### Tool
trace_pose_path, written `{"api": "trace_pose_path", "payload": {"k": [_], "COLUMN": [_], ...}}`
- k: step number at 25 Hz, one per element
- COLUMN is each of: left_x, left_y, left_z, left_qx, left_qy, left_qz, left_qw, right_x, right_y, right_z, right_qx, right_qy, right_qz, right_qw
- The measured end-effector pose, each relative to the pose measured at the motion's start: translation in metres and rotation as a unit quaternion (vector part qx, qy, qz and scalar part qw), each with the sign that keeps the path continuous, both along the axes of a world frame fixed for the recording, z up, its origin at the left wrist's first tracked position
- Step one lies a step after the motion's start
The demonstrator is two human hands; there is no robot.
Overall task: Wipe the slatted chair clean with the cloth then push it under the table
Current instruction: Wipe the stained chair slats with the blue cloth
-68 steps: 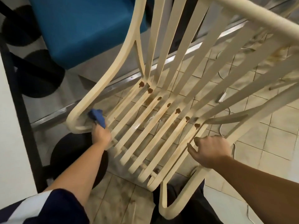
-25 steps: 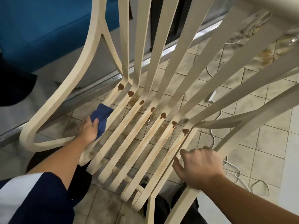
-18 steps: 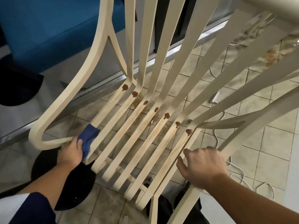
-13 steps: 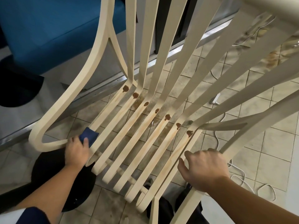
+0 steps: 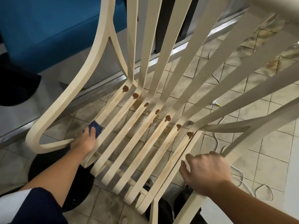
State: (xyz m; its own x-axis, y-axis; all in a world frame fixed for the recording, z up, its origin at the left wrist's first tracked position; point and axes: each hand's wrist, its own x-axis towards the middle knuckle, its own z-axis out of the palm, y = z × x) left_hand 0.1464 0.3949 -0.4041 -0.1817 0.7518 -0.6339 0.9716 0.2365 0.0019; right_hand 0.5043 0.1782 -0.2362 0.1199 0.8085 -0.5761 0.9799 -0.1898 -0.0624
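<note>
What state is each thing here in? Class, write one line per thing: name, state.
slatted chair, dirty, brown smears along the seat slats
brown spots, unwiped, at the seat-back bend
cloth, bunched, pressed on the leftmost seat slat
left hand, holds the cloth
right hand, holds the chair's right side
floor, stained brown beneath the seat
</note>
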Motion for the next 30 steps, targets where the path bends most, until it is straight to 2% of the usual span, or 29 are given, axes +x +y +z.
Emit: {"api": "trace_pose_path", "payload": {"k": [7,9,12,14,15,17,18,21,23,26,30], "left_x": [0.098,0.106,0.079,0.047,0.031,0.005,-0.005,-0.017,-0.016,-0.012,0.002], "left_y": [0.06,0.07,0.069,0.058,0.049,0.032,0.025,0.021,0.027,0.034,0.037], "left_z": [-0.016,-0.019,-0.019,-0.019,-0.018,-0.015,-0.015,-0.012,-0.015,-0.019,-0.02], "left_qx": [0.017,0.006,0.017,0.048,0.05,0.037,0.039,0.033,0.004,-0.049,-0.049], "left_qy": [-0.05,-0.071,-0.184,-0.225,-0.219,-0.196,-0.18,-0.13,-0.173,-0.261,-0.259], "left_qz": [-0.043,-0.023,0.083,0.102,0.093,0.077,0.066,0.025,0.083,0.175,0.191], "left_qw": [0.998,0.997,0.979,0.968,0.97,0.977,0.981,0.991,0.981,0.948,0.946], "right_x": [-0.001,-0.001,-0.002,0.0,0.0,0.001,0.002,0.001,0.0,0.002,0.001], "right_y": [0.001,0.002,0.003,0.002,0.002,-0.002,-0.003,0.001,0.001,-0.001,0.001], "right_z": [0.002,0.002,-0.001,0.001,0.002,-0.003,-0.003,-0.002,-0.004,-0.006,0.003], "right_qx": [0.013,0.006,-0.076,-0.063,-0.061,0.025,0.036,-0.001,0.001,0.005,0.013], "right_qy": [-0.024,-0.024,-0.031,-0.038,-0.036,-0.028,-0.026,-0.03,-0.022,-0.044,-0.017], "right_qz": [-0.017,-0.021,0.0,0.007,0.013,-0.013,-0.009,0.005,-0.002,0.015,0.002], "right_qw": [0.999,0.999,0.997,0.997,0.997,0.999,0.999,1.0,1.0,0.999,1.0]}}
